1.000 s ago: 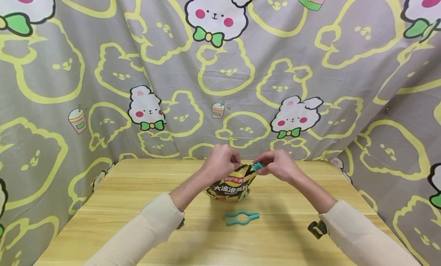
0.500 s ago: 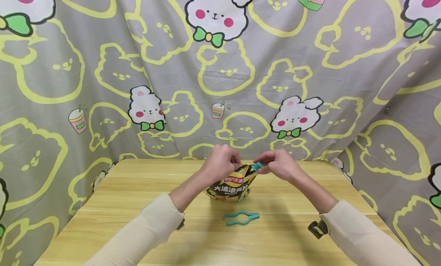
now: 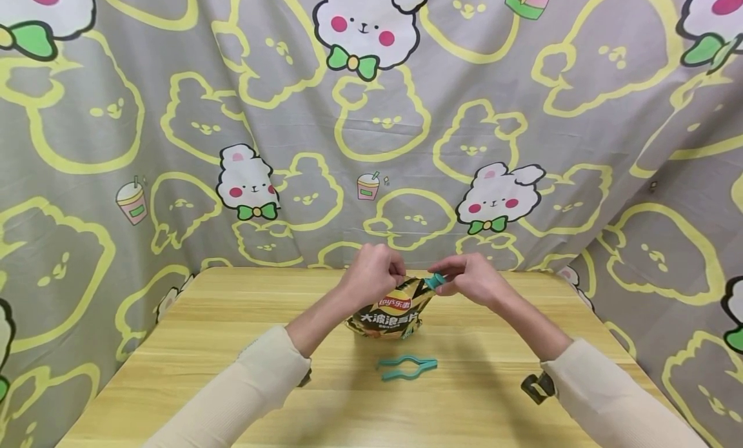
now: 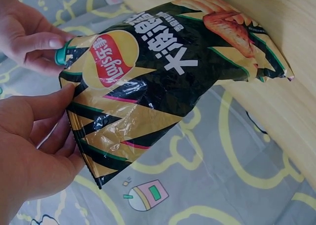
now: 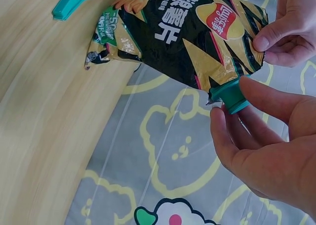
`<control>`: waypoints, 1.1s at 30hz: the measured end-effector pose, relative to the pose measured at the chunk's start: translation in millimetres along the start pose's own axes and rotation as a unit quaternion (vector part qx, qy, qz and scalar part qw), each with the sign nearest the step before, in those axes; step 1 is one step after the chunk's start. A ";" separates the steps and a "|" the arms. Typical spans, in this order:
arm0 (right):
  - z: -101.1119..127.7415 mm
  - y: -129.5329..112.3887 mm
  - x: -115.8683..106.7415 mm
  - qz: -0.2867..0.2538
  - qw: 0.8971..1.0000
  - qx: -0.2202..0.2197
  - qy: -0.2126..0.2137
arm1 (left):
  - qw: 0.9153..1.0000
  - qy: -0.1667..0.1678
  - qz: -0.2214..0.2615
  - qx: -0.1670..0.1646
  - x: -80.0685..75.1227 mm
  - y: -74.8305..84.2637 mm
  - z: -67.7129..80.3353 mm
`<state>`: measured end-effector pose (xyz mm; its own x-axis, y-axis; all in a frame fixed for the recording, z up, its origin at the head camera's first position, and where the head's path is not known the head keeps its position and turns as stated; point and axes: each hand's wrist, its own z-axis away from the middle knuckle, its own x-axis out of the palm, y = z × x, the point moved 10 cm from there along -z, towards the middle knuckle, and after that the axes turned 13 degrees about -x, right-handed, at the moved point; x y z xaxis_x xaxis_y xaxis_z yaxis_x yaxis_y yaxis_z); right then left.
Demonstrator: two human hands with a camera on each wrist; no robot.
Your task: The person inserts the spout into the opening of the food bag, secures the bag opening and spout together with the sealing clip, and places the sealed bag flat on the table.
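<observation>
Nearest you, a spare teal clip (image 3: 407,367) lies on the table (image 3: 174,345). Beyond it stands the chip bag (image 3: 390,309): your left hand (image 3: 373,272) pinches its top edge, your right hand (image 3: 467,278) pinches a teal clip (image 3: 433,280) on its corner. Cartoon curtain (image 3: 371,113) behind.

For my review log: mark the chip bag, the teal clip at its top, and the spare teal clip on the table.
chip bag (image 3: 387,312): head view, on its front panel.
teal clip on the bag (image 5: 230,95): right wrist view, on its end by the fingers.
spare teal clip (image 3: 407,367): head view, on its middle.
</observation>
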<state>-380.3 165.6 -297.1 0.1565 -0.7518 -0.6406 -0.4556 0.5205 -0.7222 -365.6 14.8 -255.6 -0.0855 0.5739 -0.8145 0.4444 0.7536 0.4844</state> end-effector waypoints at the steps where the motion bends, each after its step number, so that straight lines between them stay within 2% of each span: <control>1: 0.3 0.1 0.0 0.002 1.000 0.000 -0.002 | 1.000 0.000 0.001 0.000 0.0 0.0 0.0; 8: 5.5 4.0 -2.4 0.023 1.000 0.001 -0.012 | 1.000 0.002 0.002 -0.001 -0.2 -2.0 0.1; 17: 16.1 17.2 -2.8 0.025 0.999 0.017 -0.016 | 1.000 0.003 0.008 0.000 -1.2 -1.3 0.9; 27: 26.7 38.1 13.1 0.027 0.999 0.037 -0.027 | 1.000 0.007 0.007 -0.001 -0.2 -3.4 -0.7; 33: 30.7 43.6 26.6 0.021 0.999 0.034 -0.035 | 1.000 0.008 0.005 -0.002 -0.9 -3.4 -0.6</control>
<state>-369.1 180.7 -353.7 0.2014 -0.6996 -0.6856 -0.4030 0.5787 -0.7090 -367.6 12.0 -256.3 -0.0949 0.5862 -0.8046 0.4422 0.7489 0.4935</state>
